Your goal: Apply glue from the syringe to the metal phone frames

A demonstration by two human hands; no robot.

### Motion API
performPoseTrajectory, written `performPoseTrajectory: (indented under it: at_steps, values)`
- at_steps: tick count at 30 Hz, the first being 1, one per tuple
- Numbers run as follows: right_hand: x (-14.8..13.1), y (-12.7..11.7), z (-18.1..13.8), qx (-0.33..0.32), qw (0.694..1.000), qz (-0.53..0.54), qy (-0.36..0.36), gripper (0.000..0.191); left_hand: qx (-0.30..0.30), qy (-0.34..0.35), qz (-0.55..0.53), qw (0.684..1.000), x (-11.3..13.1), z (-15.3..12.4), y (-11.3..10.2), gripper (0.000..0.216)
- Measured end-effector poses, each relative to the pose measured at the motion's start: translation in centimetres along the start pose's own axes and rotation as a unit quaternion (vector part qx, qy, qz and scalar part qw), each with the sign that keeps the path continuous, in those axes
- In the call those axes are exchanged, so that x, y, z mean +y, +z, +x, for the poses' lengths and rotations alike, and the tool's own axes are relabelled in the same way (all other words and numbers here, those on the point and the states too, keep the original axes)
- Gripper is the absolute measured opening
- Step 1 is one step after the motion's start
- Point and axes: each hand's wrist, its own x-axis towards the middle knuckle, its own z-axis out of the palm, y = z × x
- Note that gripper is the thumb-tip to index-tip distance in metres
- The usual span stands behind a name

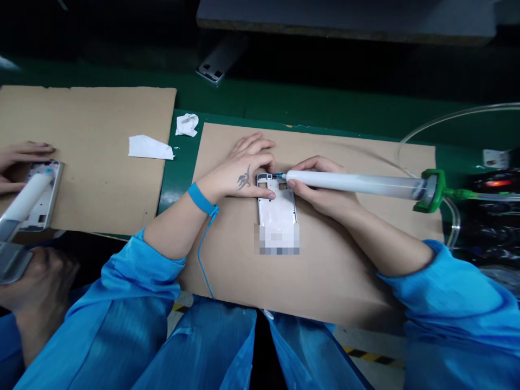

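A silver-white phone frame [277, 208] lies on the brown cardboard, its lower end blurred out. My left hand [246, 170] steadies its top left corner, thumb over the left edge and index finger bent at the top; the other fingers reach past it. In my right hand [325, 192] is a dispensing syringe [357, 183], held near the front between thumb and fingers. Its blue tip touches or hovers just over the frame's upper edge; I cannot tell which. The green cap [431, 190] at the syringe's rear connects to a clear tube.
Cardboard [244, 265] covers the bench before me. A blue wrist strap [202, 199] with a cord is on my left wrist. Crumpled tissue [187, 124] and a white paper piece [150, 147] lie left. A co-worker's hands hold another syringe and phone frame [52, 189]. Another frame [221, 59] sits under the shelf.
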Motion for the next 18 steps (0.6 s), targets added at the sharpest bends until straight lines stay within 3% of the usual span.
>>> performPoseTrajectory:
  at_steps: [7, 9, 14, 16, 18]
  values:
    - [1.7, 0.1, -0.4, 0.056, 0.996, 0.067, -0.001, 0.037, 0.006, 0.005, 0.0, 1.0, 0.1, -0.2, -0.1, 0.077]
    - [2.0, -0.3, -0.6, 0.043, 0.994, 0.104, -0.012, 0.038, 0.011, 0.004, 0.005, 1.0, 0.1, -0.3, -0.2, 0.078]
    - [1.7, -0.8, -1.3, -0.042, 0.985, 0.017, -0.168, 0.037, 0.057, -0.002, 0.014, 0.998, -1.3, -0.5, -0.5, 0.07]
    - [1.9, -0.3, -1.4, -0.082, 0.969, -0.018, -0.233, 0.037, 0.095, -0.044, 0.05, 0.993, -2.5, -0.7, -0.7, 0.063]
    - [2.7, 0.2, -1.2, -0.087, 0.963, -0.051, -0.251, 0.04, 0.12, -0.093, 0.085, 0.985, -3.6, -0.9, -0.8, 0.063]
